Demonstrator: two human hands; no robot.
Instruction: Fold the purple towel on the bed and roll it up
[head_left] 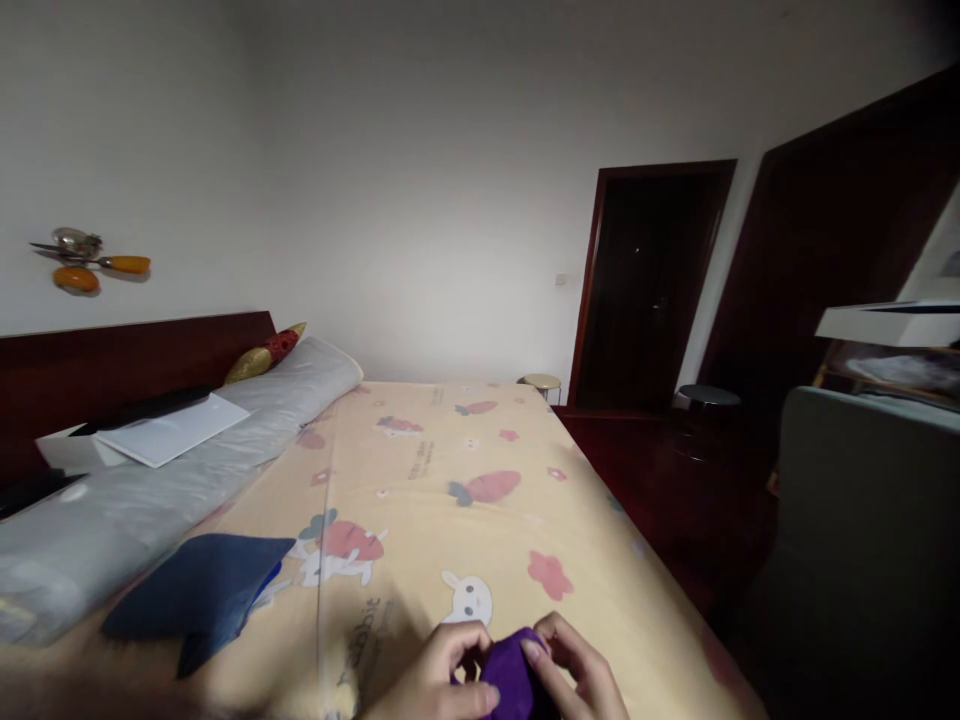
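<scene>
From where I stand, the bed (420, 570) fills the middle of the room, its yellow sheet printed with rabbits and carrots. A long grey roll (172, 510) lies along the headboard (127, 355), with a white folder (176, 430) on top and a red and gold cushion (266, 355) at its far end. A dark blue cloth (206, 585) lies on the sheet just beside the roll, well left of the hands. Off to the right are a dark stool (709, 398) and a greenish-grey panel (862, 530). A purple cloth (511, 672) is between the two hands, low over the near part of the bed. The left hand (450, 668) curls round its left edge, thumb against it; the right hand (579, 668) grips the other side, thumb pressed near the top, fingers bent behind.
</scene>
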